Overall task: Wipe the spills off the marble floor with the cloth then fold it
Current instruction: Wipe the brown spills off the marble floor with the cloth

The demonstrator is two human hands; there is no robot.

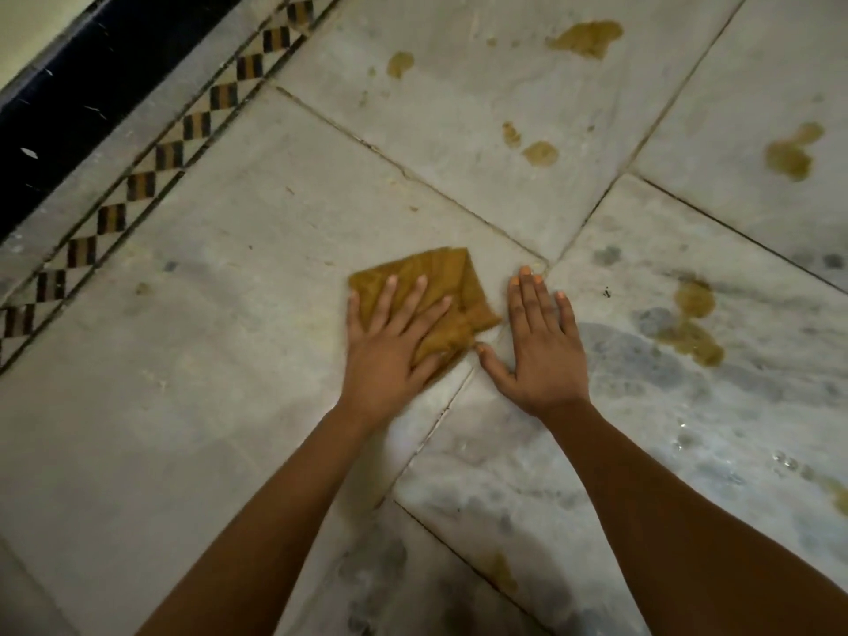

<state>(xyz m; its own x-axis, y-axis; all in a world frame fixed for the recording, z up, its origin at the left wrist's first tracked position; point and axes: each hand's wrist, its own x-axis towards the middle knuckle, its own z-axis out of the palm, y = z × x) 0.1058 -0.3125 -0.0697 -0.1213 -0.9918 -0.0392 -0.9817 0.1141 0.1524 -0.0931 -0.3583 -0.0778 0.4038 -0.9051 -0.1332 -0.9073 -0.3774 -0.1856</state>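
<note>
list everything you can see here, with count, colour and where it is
cloth: one, mustard yellow, middle of the floor, partly under the left hand
spills: at least seven, yellow-brown, scattered over the top, right and bottom slabs
marble floor: several slabs, grey-white, fills most of the view
inlay border: one strip, dark and tan checks, diagonal at upper left
skirting: one band, black, upper left corner
left hand: one, fingers spread, flat on the cloth
right hand: one, flat on the bare floor just right of the cloth
</note>
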